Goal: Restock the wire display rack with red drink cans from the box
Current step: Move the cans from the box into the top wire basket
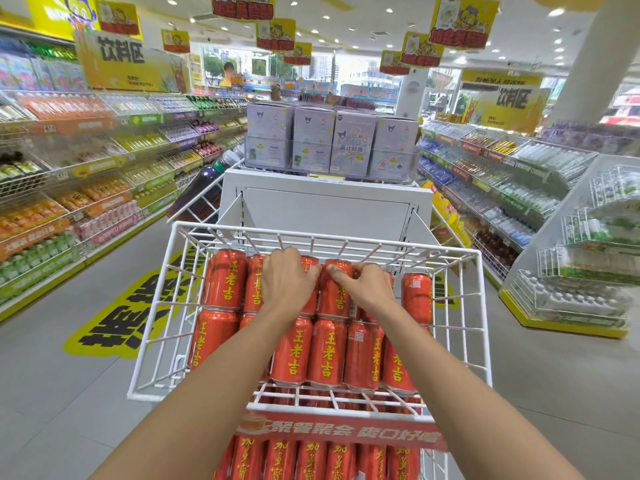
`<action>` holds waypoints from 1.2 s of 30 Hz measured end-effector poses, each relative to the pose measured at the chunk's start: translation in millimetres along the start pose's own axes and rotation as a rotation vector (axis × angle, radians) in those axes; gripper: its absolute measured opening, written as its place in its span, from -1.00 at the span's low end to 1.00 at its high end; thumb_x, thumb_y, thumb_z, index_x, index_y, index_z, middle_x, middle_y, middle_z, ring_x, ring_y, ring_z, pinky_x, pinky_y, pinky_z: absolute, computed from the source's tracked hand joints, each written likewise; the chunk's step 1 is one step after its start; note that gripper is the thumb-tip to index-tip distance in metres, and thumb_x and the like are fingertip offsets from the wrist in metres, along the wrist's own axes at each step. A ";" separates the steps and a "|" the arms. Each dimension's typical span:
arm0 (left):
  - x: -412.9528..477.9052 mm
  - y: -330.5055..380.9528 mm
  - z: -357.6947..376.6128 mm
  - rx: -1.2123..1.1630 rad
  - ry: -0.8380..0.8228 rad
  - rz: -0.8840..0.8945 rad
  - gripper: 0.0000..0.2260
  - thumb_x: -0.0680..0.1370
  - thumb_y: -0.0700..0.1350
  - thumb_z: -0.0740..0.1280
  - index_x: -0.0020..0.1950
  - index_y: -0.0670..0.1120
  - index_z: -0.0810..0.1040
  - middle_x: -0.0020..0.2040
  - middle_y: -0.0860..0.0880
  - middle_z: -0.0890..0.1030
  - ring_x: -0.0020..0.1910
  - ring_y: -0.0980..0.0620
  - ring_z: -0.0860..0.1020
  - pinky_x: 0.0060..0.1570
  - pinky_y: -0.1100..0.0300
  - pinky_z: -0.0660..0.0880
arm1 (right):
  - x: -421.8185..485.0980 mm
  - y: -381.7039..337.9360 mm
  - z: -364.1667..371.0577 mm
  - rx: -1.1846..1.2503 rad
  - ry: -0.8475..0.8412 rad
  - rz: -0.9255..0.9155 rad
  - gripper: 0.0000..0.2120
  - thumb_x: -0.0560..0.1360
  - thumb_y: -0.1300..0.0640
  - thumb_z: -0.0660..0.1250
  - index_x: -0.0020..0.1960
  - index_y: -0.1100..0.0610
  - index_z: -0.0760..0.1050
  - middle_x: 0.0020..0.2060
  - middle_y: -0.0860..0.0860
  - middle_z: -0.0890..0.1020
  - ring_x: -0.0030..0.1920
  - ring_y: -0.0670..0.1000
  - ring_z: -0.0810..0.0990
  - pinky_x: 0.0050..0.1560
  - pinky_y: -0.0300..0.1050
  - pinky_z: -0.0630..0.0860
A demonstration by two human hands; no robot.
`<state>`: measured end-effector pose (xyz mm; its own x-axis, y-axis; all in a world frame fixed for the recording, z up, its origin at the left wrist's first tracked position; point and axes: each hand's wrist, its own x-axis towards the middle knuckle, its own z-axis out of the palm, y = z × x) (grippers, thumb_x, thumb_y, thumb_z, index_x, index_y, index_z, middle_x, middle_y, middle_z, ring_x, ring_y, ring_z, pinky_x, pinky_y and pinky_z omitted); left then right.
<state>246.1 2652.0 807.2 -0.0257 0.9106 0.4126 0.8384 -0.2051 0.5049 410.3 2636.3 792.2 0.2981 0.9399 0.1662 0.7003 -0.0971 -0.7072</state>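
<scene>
**Both hands on the far row of red cans in the wire basket**

The fingers of the left hand are curled together over the top of a red can in the far row, the palm lying flat on the can's face; whether they truly clamp it cannot be told. The right hand lies just beside it, its fingers bent and pressed on the top rim of the neighbouring can, fingertips of the two hands almost meeting.

The red cans lie on their sides in two rows on the sloped white wire rack, the near row resting against the low front rail. One can at the far right stands a little apart from the others. Below the rail runs a red banner strip, and under it a lower tier of red cans standing upright.

Beyond the rack rises a white panel, with lilac cartons stacked on top. Drink shelves line the aisle on the left, and more on the right. The box is not in sight.
</scene>
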 end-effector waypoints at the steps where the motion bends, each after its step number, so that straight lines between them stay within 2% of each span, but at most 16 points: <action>1: -1.2 0.9 -3.8 0.013 -0.018 0.037 -0.64 0.55 0.14 0.39 -0.09 -0.17 0.54 -0.01 -0.24 0.63 0.09 -0.27 0.57 -0.05 -0.02 0.44 | -1.6 -1.2 -2.4 -0.025 0.000 -0.013 -0.41 0.51 -0.38 0.32 0.07 0.17 0.64 -0.14 0.05 0.70 0.03 0.13 0.65 -0.06 -0.09 0.50; 3: -4.2 2.0 -12.6 0.045 -0.089 0.108 -0.65 0.56 0.15 0.37 -0.16 -0.12 0.45 -0.03 -0.22 0.63 0.08 -0.25 0.56 -0.07 0.00 0.42 | -7.3 -4.4 -8.4 -0.085 -0.003 -0.044 -0.29 0.53 -0.38 0.27 0.29 0.24 0.57 0.19 0.15 0.67 0.28 0.21 0.59 0.17 0.01 0.49; 4: -5.9 2.0 -17.7 0.065 -0.140 0.145 -0.63 0.56 0.14 0.37 -0.21 -0.11 0.40 -0.07 -0.20 0.62 0.06 -0.24 0.57 -0.10 0.02 0.40 | -12.1 -6.3 -12.3 -0.118 -0.008 -0.059 -0.27 0.54 -0.39 0.24 0.32 0.25 0.54 0.24 0.17 0.64 0.30 0.22 0.58 0.18 0.04 0.50; 6: -10.8 0.5 -28.3 0.120 -0.246 0.230 -0.62 0.56 0.16 0.37 -0.24 -0.09 0.38 -0.14 -0.15 0.56 0.03 -0.22 0.58 -0.17 0.05 0.38 | -23.3 -8.9 -21.6 -0.190 -0.021 -0.104 -0.30 0.57 -0.38 0.21 0.31 0.23 0.52 0.23 0.18 0.62 0.27 0.21 0.58 0.17 0.09 0.52; 7: -14.4 -0.8 -34.2 0.157 -0.295 0.277 -0.64 0.56 0.17 0.36 -0.19 -0.09 0.40 -0.10 -0.14 0.56 0.06 -0.21 0.58 -0.14 0.04 0.42 | -29.3 -9.2 -26.6 -0.240 -0.025 -0.138 -0.33 0.58 -0.37 0.19 0.32 0.21 0.52 0.23 0.17 0.62 0.27 0.21 0.57 0.18 0.10 0.52; 10: -28.4 -4.4 -52.2 0.292 -0.397 0.389 -0.64 0.57 0.20 0.33 0.05 -0.10 0.48 0.16 -0.18 0.56 0.21 -0.21 0.50 0.13 -0.06 0.49 | -48.7 -8.3 -40.6 -0.402 -0.062 -0.229 -0.35 0.60 -0.36 0.15 0.40 0.15 0.46 0.30 0.18 0.55 0.35 0.22 0.49 0.30 0.15 0.47; 12: -40.0 -4.4 -62.3 0.353 -0.429 0.434 -0.55 0.58 0.22 0.31 0.19 -0.14 0.49 0.22 -0.19 0.54 0.24 -0.21 0.48 0.21 -0.10 0.48 | -63.0 -7.9 -48.3 -0.484 -0.081 -0.279 -0.35 0.61 -0.35 0.15 0.44 0.13 0.43 0.33 0.17 0.53 0.39 0.22 0.45 0.34 0.17 0.45; 15: -61.5 -2.2 -76.4 0.395 -0.470 0.473 -0.53 0.58 0.25 0.29 0.20 -0.14 0.50 0.19 -0.16 0.54 0.21 -0.19 0.49 0.20 -0.14 0.49 | -87.1 -8.2 -56.6 -0.566 -0.090 -0.344 -0.38 0.59 -0.37 0.15 0.42 0.06 0.42 0.33 0.13 0.50 0.38 0.21 0.44 0.32 0.18 0.47; 18: -84.8 1.7 -87.2 0.401 -0.504 0.507 -0.51 0.59 0.24 0.30 0.24 -0.16 0.51 0.19 -0.16 0.56 0.20 -0.19 0.52 0.19 -0.12 0.49 | -122.8 -9.2 -64.6 -0.617 -0.102 -0.360 -0.32 0.59 -0.37 0.15 0.52 0.07 0.34 0.44 0.15 0.43 0.43 0.23 0.41 0.35 0.21 0.47; 21: -107.9 6.4 -95.4 0.385 -0.492 0.579 -0.56 0.59 0.22 0.31 0.17 -0.14 0.53 0.10 -0.14 0.60 0.11 -0.17 0.55 0.07 -0.06 0.50 | -164.4 -8.9 -75.1 -0.658 -0.061 -0.368 -0.36 0.60 -0.34 0.16 0.46 0.10 0.38 0.34 0.14 0.51 0.32 0.22 0.49 0.20 0.18 0.54; 23: -126.3 7.6 -99.9 0.363 -0.478 0.620 -0.56 0.59 0.23 0.31 0.20 -0.13 0.53 0.11 -0.13 0.61 0.12 -0.15 0.55 0.06 -0.04 0.50 | -191.2 -7.5 -84.1 -0.675 -0.035 -0.350 -0.41 0.61 -0.32 0.17 0.43 0.09 0.41 0.29 0.13 0.53 0.27 0.21 0.52 0.13 0.16 0.57; 25: -148.2 3.8 -104.3 0.339 -0.465 0.655 -0.55 0.59 0.23 0.30 0.23 -0.12 0.53 0.14 -0.13 0.60 0.15 -0.16 0.55 0.08 -0.05 0.52 | -218.0 -7.5 -90.6 -0.696 -0.022 -0.330 -0.44 0.61 -0.28 0.19 0.42 0.09 0.42 0.26 0.13 0.54 0.25 0.22 0.54 0.13 0.17 0.58; 29: -195.9 -24.1 -117.1 0.301 -0.456 0.693 -0.59 0.59 0.25 0.28 0.11 -0.09 0.48 0.08 -0.11 0.57 0.13 -0.17 0.55 0.07 -0.10 0.54 | -270.0 -17.2 -82.3 -0.707 -0.005 -0.284 -0.46 0.62 -0.23 0.23 0.44 0.12 0.41 0.29 0.15 0.53 0.30 0.23 0.52 0.16 0.17 0.57; 31: -216.3 -45.3 -125.6 0.287 -0.451 0.677 -0.58 0.59 0.24 0.28 0.16 -0.10 0.49 0.12 -0.13 0.58 0.16 -0.18 0.54 0.06 -0.04 0.51 | -292.7 -28.0 -65.2 -0.704 -0.011 -0.278 -0.45 0.63 -0.23 0.23 0.44 0.13 0.41 0.28 0.15 0.53 0.30 0.23 0.51 0.17 0.18 0.56; 36: -250.5 -118.2 -152.7 0.219 -0.468 0.616 -0.54 0.55 0.23 0.32 0.29 -0.06 0.53 0.18 -0.11 0.62 0.19 -0.18 0.57 0.09 -0.07 0.54 | -331.3 -54.5 3.4 -0.644 -0.109 -0.336 -0.45 0.62 -0.25 0.22 0.42 0.12 0.44 0.27 0.15 0.55 0.31 0.22 0.52 0.21 0.18 0.56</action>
<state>70.4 2393.3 760.0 0.6661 0.7230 0.1833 0.7171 -0.6884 0.1096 271.0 2331.3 773.4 -0.0430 0.9768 0.2099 0.9949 0.0611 -0.0803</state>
